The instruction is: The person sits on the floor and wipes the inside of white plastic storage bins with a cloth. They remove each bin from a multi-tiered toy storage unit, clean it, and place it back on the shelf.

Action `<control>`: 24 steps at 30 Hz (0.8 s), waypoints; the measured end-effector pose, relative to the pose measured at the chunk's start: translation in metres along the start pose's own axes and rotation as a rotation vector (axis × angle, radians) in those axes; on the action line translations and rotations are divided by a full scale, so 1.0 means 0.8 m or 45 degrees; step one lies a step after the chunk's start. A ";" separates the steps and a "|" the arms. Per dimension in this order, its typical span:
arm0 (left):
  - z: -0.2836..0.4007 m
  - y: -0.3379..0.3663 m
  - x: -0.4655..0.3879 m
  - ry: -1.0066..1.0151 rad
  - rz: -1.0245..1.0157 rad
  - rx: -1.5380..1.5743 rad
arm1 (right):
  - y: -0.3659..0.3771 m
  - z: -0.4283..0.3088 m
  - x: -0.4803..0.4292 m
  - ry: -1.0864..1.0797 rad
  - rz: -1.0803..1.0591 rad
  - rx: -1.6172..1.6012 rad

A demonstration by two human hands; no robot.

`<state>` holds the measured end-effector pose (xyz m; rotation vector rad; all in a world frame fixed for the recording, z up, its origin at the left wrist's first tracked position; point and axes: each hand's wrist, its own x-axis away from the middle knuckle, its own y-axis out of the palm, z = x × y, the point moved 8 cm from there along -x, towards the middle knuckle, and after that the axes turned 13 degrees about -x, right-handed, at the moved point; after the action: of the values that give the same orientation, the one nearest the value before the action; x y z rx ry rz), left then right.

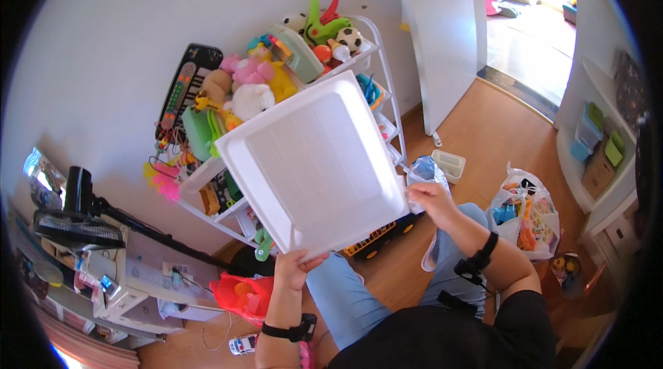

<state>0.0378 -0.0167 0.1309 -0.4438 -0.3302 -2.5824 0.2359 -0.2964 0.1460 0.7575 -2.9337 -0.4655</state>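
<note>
A shallow white plastic bin (316,162) is held tilted before me, its inside facing up and bare. My left hand (295,268) grips its near left corner, thumb along the rim. At its right corner my right hand (430,202) has its fingers closed at the edge. Some pale crumpled material (415,207) shows under those fingers; whether it is a wipe or part of a bag behind I cannot tell. Beyond the bin stands a white tiered rack (391,79) loaded with plush toys (254,71), a toy football (349,38) and a toy keyboard (189,87). The bin hides much of the rack.
Bags of toys stand on the wooden floor: a white one (538,244) at right, a red one (243,291) at left. A small white tray (448,164) lies near the open door (450,43). A black fan (77,229) leans in from the left; a toy car (242,345) lies below.
</note>
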 end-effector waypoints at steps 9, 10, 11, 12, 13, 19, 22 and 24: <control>0.008 0.060 0.020 0.132 -0.079 -0.170 | 0.124 -0.189 -0.044 -1.522 -0.086 1.932; 0.010 0.064 0.026 0.182 -0.074 -0.199 | 0.114 -0.173 -0.080 -1.191 -0.040 2.315; 0.015 0.065 0.031 0.232 -0.060 -0.175 | 0.116 -0.182 -0.073 -1.541 0.087 2.277; 0.019 0.065 0.034 0.283 -0.045 -0.157 | 0.113 -0.182 -0.064 -1.814 0.233 2.243; 0.028 0.068 0.038 0.389 -0.082 -0.112 | 0.107 -0.164 -0.074 -1.686 0.234 2.290; 0.017 0.068 0.033 0.316 -0.046 -0.162 | 0.085 0.000 -0.080 -0.525 -0.343 2.279; 0.021 0.067 0.030 0.417 -0.017 -0.148 | 0.118 0.052 -0.047 -0.368 -0.517 2.081; 0.026 0.065 0.030 0.525 -0.029 -0.149 | 0.142 0.062 -0.034 -0.303 -0.526 1.923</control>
<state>0.0499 -0.0647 0.1666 0.0590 -0.0400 -2.6425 0.2001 -0.1757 0.1343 1.3835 -2.8109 1.9511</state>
